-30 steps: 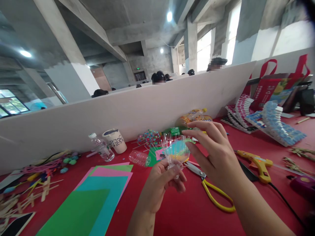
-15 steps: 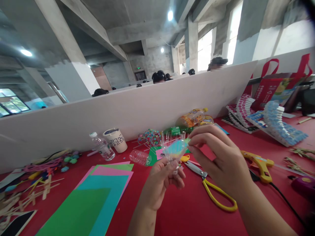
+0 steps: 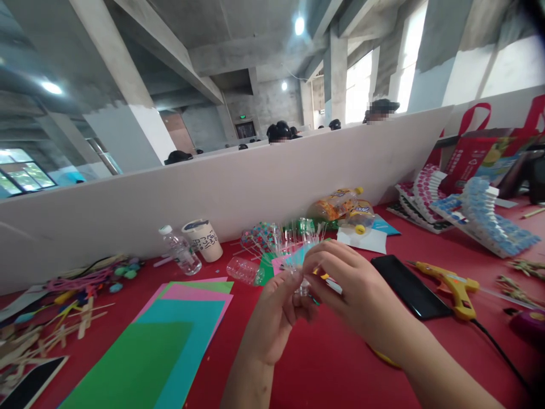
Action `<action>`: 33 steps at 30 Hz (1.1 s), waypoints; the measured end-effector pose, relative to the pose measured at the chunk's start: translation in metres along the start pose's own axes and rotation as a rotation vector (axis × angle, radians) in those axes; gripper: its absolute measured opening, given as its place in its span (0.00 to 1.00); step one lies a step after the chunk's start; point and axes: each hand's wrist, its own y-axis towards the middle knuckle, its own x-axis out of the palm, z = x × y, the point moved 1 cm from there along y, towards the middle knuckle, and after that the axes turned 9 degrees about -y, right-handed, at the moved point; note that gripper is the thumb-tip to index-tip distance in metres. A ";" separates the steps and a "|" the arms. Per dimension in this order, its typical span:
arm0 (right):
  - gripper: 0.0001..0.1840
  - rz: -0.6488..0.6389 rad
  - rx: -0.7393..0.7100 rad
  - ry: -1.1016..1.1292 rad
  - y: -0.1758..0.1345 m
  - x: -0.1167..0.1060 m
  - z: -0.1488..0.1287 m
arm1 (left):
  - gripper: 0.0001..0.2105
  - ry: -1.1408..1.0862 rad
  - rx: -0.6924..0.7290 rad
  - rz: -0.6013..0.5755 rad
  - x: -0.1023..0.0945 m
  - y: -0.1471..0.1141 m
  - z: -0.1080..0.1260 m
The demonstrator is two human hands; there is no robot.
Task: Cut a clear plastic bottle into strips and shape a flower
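Observation:
My left hand (image 3: 276, 309) is closed around the neck end of a clear plastic bottle top (image 3: 292, 247), whose wall is cut into many thin strips that fan upward. The fingers of my right hand (image 3: 353, 281) are bent in a pinch at the base of the strips, on the right side. What exactly lies between those fingertips is partly hidden. Beneath the right hand and forearm, the scissors are mostly covered; a bit of their yellow handle (image 3: 385, 357) shows.
Coloured paper sheets (image 3: 140, 346) lie at left, with craft sticks (image 3: 80, 324) beyond. Near the white partition (image 3: 238, 182) stand a cup (image 3: 203, 241) and a water bottle (image 3: 181, 250). A phone (image 3: 409, 287) and a yellow glue gun (image 3: 457, 287) are on the right.
My right hand has moved left and down, from the outer strips to their base by my left hand. The phone has come into sight, and the scissors are now mostly covered.

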 end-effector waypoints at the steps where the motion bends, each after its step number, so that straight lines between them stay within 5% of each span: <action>1: 0.06 0.012 -0.013 -0.007 0.000 0.002 -0.001 | 0.12 -0.007 0.004 0.007 0.000 0.000 0.001; 18: 0.10 0.112 -0.141 -0.004 -0.004 0.013 -0.009 | 0.15 -0.020 0.004 0.022 -0.002 -0.003 0.006; 22: 0.09 0.082 -0.009 0.057 -0.004 0.010 -0.004 | 0.13 0.081 0.003 -0.028 -0.004 -0.004 0.007; 26: 0.19 0.036 0.220 0.201 -0.005 0.007 0.001 | 0.12 0.139 -0.025 -0.067 -0.001 -0.005 0.006; 33: 0.16 0.092 0.142 0.057 -0.006 0.002 -0.002 | 0.09 0.135 -0.003 -0.045 0.001 -0.006 0.007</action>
